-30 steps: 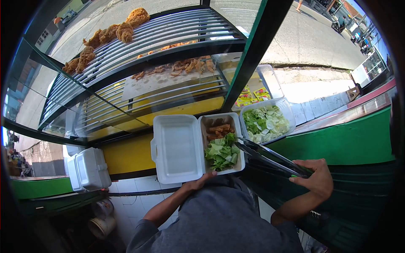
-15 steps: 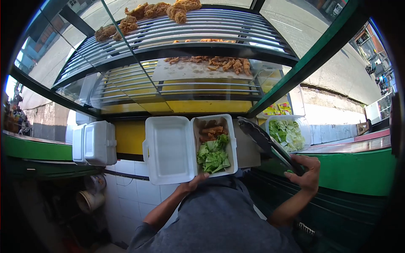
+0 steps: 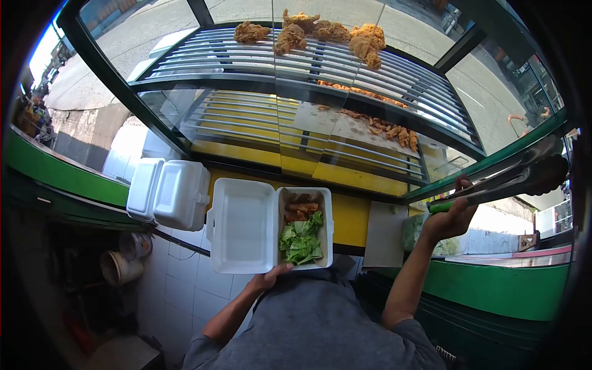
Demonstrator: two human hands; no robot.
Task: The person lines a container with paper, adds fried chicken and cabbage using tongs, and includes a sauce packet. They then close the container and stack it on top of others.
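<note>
My left hand (image 3: pixel 269 279) grips the near edge of an open white foam box (image 3: pixel 243 226). Its right half holds green lettuce (image 3: pixel 300 240) and fried strips (image 3: pixel 300 210); the left half, the lid, is bare. My right hand (image 3: pixel 449 216) is raised to the right and holds metal tongs (image 3: pixel 505 180) with a green grip. The tongs point up and to the right, away from the box, with nothing in their jaws.
A glass display case holds fried chicken pieces (image 3: pixel 320 32) on the top rack (image 3: pixel 246 55) and smaller fried bits (image 3: pixel 388 129) on a tray below. Closed foam boxes (image 3: pixel 169 192) are stacked at the left. A green counter (image 3: pixel 505 287) runs along the right.
My right hand has lifted the tongs from beside the food box up and to the right. The view has swung left, and the tub of lettuce is hidden behind my right arm.
</note>
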